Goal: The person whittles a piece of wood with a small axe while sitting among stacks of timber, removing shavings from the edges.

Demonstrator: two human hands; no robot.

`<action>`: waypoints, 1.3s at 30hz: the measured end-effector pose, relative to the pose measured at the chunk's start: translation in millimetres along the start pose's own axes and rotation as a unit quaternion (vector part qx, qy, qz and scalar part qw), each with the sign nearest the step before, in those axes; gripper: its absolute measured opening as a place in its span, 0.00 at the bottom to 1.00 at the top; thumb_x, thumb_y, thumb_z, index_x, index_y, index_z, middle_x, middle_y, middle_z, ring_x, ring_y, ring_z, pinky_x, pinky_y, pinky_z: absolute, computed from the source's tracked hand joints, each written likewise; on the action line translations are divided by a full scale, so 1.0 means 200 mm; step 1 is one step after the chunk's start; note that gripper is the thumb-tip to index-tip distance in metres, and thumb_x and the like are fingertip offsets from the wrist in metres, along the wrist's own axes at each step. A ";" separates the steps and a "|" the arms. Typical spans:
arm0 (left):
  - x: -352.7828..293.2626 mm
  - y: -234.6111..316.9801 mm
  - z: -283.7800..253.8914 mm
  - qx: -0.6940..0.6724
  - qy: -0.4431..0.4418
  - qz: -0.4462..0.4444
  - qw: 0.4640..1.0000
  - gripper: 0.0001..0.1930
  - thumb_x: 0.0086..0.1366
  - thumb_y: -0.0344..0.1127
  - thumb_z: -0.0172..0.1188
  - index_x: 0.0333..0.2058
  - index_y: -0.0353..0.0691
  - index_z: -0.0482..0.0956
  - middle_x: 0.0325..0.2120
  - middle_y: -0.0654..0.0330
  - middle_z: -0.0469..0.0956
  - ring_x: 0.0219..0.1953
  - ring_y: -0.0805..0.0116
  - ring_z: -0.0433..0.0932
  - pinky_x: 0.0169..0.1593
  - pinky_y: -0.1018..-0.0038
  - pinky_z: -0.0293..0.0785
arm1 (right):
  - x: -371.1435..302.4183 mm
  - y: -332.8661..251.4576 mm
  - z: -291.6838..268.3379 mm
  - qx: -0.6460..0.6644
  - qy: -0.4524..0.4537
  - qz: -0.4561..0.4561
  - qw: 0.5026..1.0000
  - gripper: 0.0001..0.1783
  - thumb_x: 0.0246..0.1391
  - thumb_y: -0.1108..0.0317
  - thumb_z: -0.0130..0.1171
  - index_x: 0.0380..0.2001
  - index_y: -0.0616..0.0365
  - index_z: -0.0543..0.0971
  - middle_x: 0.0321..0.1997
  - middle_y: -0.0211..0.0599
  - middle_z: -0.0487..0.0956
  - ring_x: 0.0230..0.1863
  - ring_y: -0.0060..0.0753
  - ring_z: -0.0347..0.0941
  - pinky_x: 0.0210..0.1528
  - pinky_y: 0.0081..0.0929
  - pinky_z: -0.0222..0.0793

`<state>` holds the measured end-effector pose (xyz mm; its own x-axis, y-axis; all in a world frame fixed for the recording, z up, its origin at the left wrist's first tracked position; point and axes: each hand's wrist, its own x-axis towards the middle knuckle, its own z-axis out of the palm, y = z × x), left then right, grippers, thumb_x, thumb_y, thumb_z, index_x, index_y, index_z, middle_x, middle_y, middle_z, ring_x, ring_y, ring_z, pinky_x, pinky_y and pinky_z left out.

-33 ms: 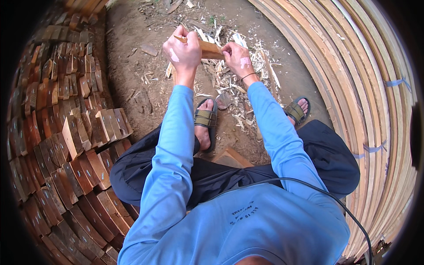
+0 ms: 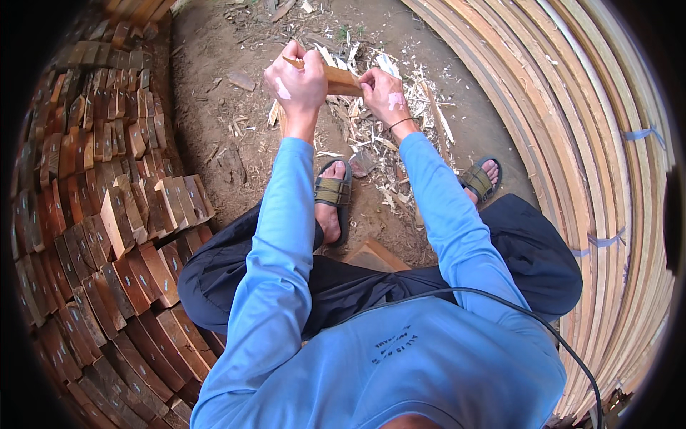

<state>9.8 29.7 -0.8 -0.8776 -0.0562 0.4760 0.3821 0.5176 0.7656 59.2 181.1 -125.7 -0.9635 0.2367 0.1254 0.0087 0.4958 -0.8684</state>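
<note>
A short piece of brown wood (image 2: 343, 80) is held between my two hands, out in front of me over the shavings. My left hand (image 2: 296, 86) is closed in a fist around its left part, and a thin pointed wooden end juts out above the fingers. At the other end, my right hand (image 2: 384, 96) pinches the wood with thumb and curled fingers. Both hands have pale pink patches on the back. The undersides of the fingers are hidden.
Wood shavings and splinters (image 2: 371, 143) litter the dirt ground (image 2: 214, 107). Stacked short wood blocks (image 2: 93, 236) line the left; long planks (image 2: 564, 143) tied with bluish strips stand along the right. My sandalled feet flank the shavings, and a black cable (image 2: 529, 312) crosses my right side.
</note>
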 end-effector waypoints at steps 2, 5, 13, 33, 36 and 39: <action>0.00 -0.04 0.01 -0.023 0.005 -0.015 1.000 0.12 0.53 0.32 0.53 0.15 0.32 0.67 0.11 0.47 0.68 0.13 0.56 0.70 0.23 0.62 0.67 | 0.01 -0.02 0.02 -0.001 -0.001 0.074 0.997 0.05 0.49 0.73 0.62 0.31 0.59 0.82 0.31 0.48 0.83 0.36 0.49 0.81 0.45 0.39 0.76; -0.01 0.02 0.02 0.001 0.001 0.012 1.000 0.12 0.53 0.32 0.54 0.16 0.32 0.68 0.11 0.46 0.69 0.14 0.55 0.72 0.24 0.63 0.68 | 0.07 0.02 0.01 0.067 -0.042 0.227 0.971 0.05 0.49 0.74 0.65 0.32 0.61 0.84 0.28 0.40 0.84 0.30 0.33 0.81 0.37 0.28 0.77; -0.02 0.06 0.02 0.018 -0.007 0.026 0.999 0.12 0.54 0.31 0.53 0.16 0.32 0.68 0.12 0.50 0.74 0.16 0.62 0.75 0.25 0.66 0.71 | 0.09 0.11 -0.03 0.422 -0.066 0.394 0.814 0.08 0.53 0.84 0.58 0.38 0.73 0.77 0.35 0.44 0.78 0.30 0.34 0.76 0.32 0.27 0.76; 0.11 -0.02 -0.05 0.066 -0.078 -0.046 0.994 0.14 0.60 0.36 0.52 0.37 0.40 0.84 0.35 0.55 0.85 0.39 0.63 0.83 0.46 0.68 0.75 | -0.44 -0.61 -0.50 -0.328 -0.139 -0.209 0.911 0.39 0.57 0.35 0.52 0.71 0.14 0.54 0.80 0.42 0.34 0.79 0.58 0.26 0.64 0.89 0.27; 0.12 -0.04 -0.03 0.103 -0.072 0.029 0.992 0.15 0.61 0.38 0.53 0.42 0.43 0.86 0.47 0.50 0.82 0.53 0.55 0.75 0.57 0.63 0.69 | -0.51 -0.66 -0.54 -0.306 -0.179 -0.237 0.904 0.39 0.57 0.32 0.49 0.71 0.15 0.54 0.80 0.42 0.33 0.79 0.55 0.23 0.65 0.87 0.24; 0.13 -0.03 0.00 0.113 -0.048 0.068 0.990 0.15 0.61 0.40 0.55 0.43 0.46 0.86 0.49 0.44 0.80 0.67 0.44 0.62 0.68 0.55 0.58 | -0.56 -0.72 -0.58 -0.295 -0.200 -0.253 0.900 0.41 0.56 0.31 0.51 0.71 0.15 0.53 0.80 0.43 0.34 0.79 0.54 0.24 0.66 0.85 0.23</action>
<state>-16.2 25.4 6.3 -0.8495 0.1028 0.5175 0.4343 0.6933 0.5751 196.5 180.8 41.6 -0.9027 -0.4040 0.1479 -0.4302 0.8409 -0.3284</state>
